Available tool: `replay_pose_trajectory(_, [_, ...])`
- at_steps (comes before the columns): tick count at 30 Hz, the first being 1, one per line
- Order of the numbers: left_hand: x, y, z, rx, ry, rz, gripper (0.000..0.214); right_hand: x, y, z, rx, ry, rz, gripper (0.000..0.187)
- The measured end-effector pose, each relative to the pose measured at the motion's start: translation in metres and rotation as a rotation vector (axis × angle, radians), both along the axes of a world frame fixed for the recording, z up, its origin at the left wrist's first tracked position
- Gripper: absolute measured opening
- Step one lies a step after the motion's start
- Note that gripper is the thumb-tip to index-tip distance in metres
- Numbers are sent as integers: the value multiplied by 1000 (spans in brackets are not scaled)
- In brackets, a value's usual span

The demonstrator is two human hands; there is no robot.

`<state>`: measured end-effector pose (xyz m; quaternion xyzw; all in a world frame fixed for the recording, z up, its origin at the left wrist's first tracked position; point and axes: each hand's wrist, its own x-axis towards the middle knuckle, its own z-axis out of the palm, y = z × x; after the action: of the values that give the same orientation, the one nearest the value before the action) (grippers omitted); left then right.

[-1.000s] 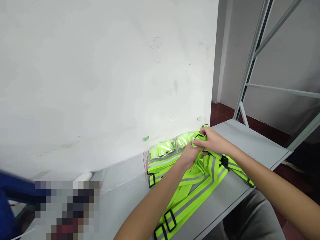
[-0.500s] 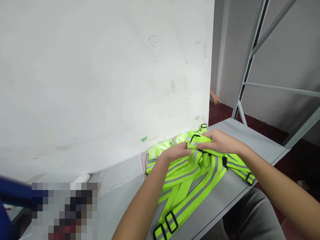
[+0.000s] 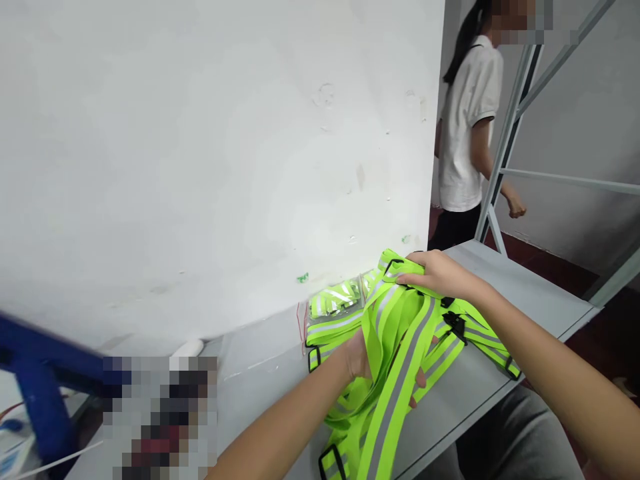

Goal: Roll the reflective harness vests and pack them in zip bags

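Observation:
Yellow-green reflective straps [image 3: 400, 373] with grey stripes hang in a loose bundle between my hands. My right hand [image 3: 437, 273] grips their gathered, folded top, thumb in front. Lower down, my left hand [image 3: 357, 353] reaches behind the hanging straps and cups them; its palm is partly covered, and its fingertips show on the right side. A black buckle [image 3: 454, 327] rests on the straps to the right. Near the bottom, a black slide adjuster [image 3: 333, 462] sits on a strap end. More straps lie beneath and beside the bundle on the grey table [image 3: 260, 400].
Clear bags of folded reflective straps [image 3: 335, 300] lie against the white wall [image 3: 225, 167]. A metal frame [image 3: 507, 133] rises at the right, with a person in a white shirt [image 3: 465, 127] behind it. A blue frame [image 3: 40, 380] stands at the left.
My left hand has moved from the top of the bundle down behind the straps. My right hand keeps its hold. A person has come into view at the back right.

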<state>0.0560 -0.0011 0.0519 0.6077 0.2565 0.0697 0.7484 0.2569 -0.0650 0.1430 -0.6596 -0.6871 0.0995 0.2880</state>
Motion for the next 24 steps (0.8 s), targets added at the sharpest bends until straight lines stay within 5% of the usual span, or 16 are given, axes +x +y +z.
replay_pose_trajectory(5, [-32,-17,5,-556,12,-72,95,-16,18,-30,-24,-219,-82,36])
replay_pose_trajectory(7, [-45,-29,-2,-653,-24,-50,95,-25,24,-37,-14,-258,-100,39])
replay_pose_trajectory(14, [-93,-47,-25,-469,30,-42,60,-40,40,-51,-5,-243,-207,53])
replay_pose_trajectory(20, [-144,1,27,-47,113,-223,48,-39,36,-49,-9,-135,-333,64])
replay_pose_trajectory(24, [-178,33,45,103,408,-281,57,-46,30,-53,7,-215,-359,56])
